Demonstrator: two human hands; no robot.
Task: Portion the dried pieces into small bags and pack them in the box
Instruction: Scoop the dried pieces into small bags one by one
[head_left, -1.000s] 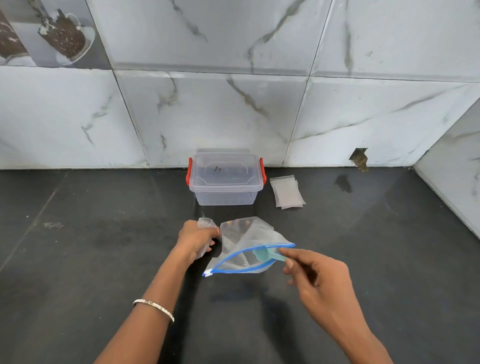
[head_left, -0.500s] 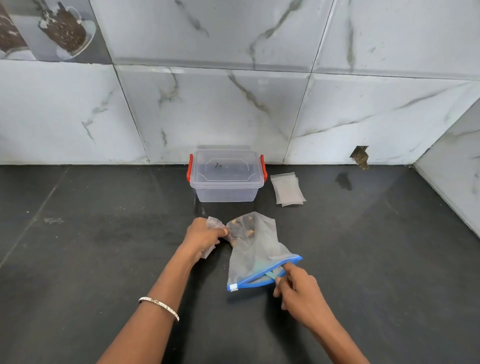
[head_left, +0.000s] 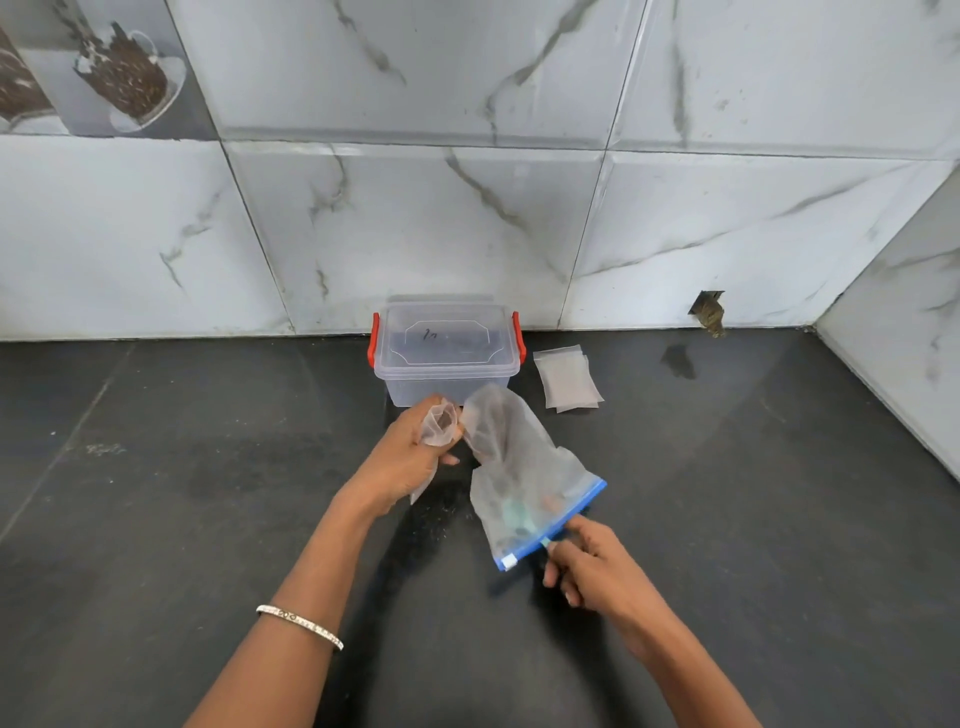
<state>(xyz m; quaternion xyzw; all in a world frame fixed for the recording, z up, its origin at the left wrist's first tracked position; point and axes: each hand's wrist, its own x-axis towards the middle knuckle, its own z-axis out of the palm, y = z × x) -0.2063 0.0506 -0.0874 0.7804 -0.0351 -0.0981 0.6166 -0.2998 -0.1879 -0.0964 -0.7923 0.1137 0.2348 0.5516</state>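
My left hand (head_left: 402, 462) grips a small clear bag (head_left: 439, 425) with its mouth held open toward the big bag. The large clear zip bag (head_left: 514, 467) with a blue zip strip stands tilted beside it, dried pieces dimly visible inside. My right hand (head_left: 587, 564) pinches a teal scoop (head_left: 519, 514) whose head is inside the big bag's mouth. Behind them a clear plastic box (head_left: 445, 358) with red latches sits closed by the wall.
A small stack of flat empty bags (head_left: 567, 378) lies right of the box on the dark counter (head_left: 156, 493). Marble-tiled walls rise behind and at the right corner, with a hole in the tile (head_left: 707, 312).
The large bag has tipped more upright, its closed end rising toward the small bag. My right hand moved down and right with the zip end; my left hand lifted the small bag slightly.
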